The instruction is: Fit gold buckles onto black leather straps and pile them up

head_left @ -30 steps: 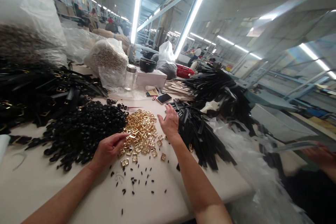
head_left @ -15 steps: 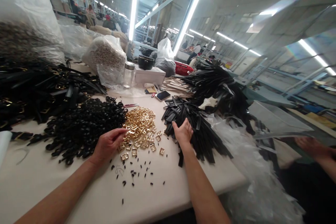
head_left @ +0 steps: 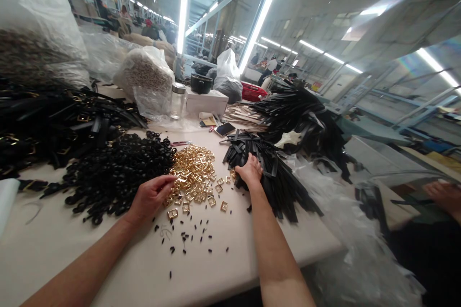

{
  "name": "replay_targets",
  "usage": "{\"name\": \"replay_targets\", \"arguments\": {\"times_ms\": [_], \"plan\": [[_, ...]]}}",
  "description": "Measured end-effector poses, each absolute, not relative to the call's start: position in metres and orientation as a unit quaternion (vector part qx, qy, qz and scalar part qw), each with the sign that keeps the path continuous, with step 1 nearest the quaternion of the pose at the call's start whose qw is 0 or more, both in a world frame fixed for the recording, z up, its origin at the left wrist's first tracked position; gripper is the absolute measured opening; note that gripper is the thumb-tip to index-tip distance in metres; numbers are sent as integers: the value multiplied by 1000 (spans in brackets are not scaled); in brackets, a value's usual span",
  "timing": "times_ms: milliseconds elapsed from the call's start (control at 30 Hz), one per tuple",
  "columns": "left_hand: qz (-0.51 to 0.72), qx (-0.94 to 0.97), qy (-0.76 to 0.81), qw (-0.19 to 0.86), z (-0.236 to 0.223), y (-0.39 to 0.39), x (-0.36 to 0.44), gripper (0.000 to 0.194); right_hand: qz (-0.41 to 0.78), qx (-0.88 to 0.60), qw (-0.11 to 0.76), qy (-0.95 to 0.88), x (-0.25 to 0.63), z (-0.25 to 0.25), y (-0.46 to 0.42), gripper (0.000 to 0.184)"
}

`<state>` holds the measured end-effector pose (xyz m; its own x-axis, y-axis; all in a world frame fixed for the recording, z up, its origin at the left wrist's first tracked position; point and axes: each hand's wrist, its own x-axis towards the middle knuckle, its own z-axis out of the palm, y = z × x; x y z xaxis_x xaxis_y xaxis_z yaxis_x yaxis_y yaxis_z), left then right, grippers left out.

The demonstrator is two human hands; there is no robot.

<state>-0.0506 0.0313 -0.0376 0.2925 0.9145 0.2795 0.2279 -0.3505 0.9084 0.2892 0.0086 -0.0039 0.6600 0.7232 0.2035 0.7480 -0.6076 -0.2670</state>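
Note:
My left hand [head_left: 153, 196] rests at the near left edge of a heap of gold buckles [head_left: 194, 168]. Its thumb and fingers are pinched together, and what they hold, if anything, I cannot make out. My right hand [head_left: 250, 171] reaches onto a pile of black straps [head_left: 277, 187], thumb apart from the curved fingers and touching the straps. No strap is plainly gripped there. To the left of the buckles lies a mound of black strap loops [head_left: 115, 177]. Small black bits [head_left: 185, 237] are scattered on the table [head_left: 216, 273] in front of the buckles.
Farther back are a glass jar [head_left: 177, 100], a phone [head_left: 225, 129], a white box [head_left: 207, 104] and bulging plastic bags [head_left: 144, 76]. Finished-looking buckled straps [head_left: 72, 120] heap at left. Clear plastic sheeting [head_left: 345, 230] hangs over the right edge, near another person's hand [head_left: 444, 196].
My right hand has shifted slightly up and over the straps, and some straps at the pile's near left edge have moved. My left hand stays pinched. The other person's hand moved right.

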Motion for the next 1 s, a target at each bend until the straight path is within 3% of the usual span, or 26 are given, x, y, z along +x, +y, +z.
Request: {"name": "replay_targets", "arguments": {"times_ms": [633,1000], "plan": [[418,695,417,411,-35,30,-50,33,83,-677,134,-719,314,12,-24,72],[419,692,421,411,-31,28,-50,34,-54,-778,123,-614,292,18,-17,24]]}}
